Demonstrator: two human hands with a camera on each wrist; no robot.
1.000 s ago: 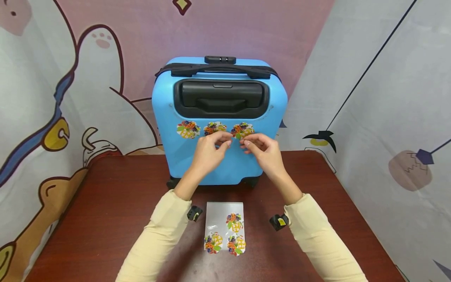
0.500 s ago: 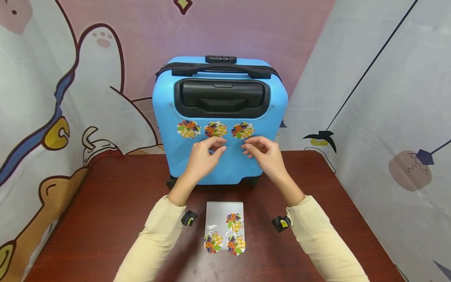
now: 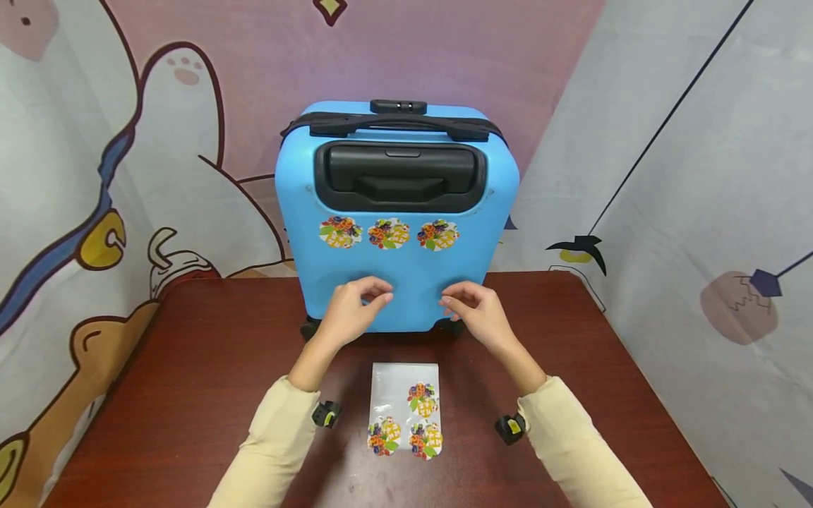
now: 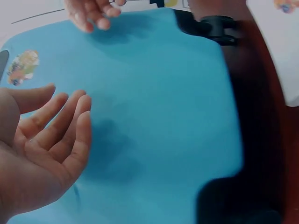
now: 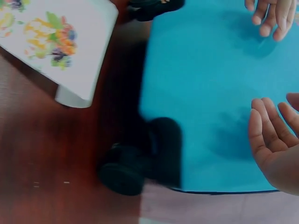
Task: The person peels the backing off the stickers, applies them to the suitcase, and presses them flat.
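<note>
A blue suitcase (image 3: 416,271) stands upright, bearing a row of three round fruit stickers: the left sticker (image 3: 340,232), the middle sticker (image 3: 389,233) and the right sticker (image 3: 437,235). In front of its lower left part is my left hand (image 3: 351,308), fingers loosely bent with nothing in them. My right hand (image 3: 480,310) is likewise bare before the lower right part. Both wrist views show a gap between thumb and fingers on the left hand (image 4: 51,135); the right hand (image 5: 278,140) is partly cut off. A white sticker sheet (image 3: 390,388) carrying three fruit stickers lies nearer on the table.
The reddish-brown table (image 3: 209,367) carries the suitcase and the sheet. Black wheels (image 5: 124,170) stick out at the suitcase's base. A black telescopic handle (image 3: 400,173) sits recessed in its upper part. Behind hangs a cartoon-printed cloth (image 3: 444,56).
Both hands have come down and away from the sticker row, moving apart from each other. The middle and right stickers, partly covered before, now show fully. Suitcase and sheet have stayed put.
</note>
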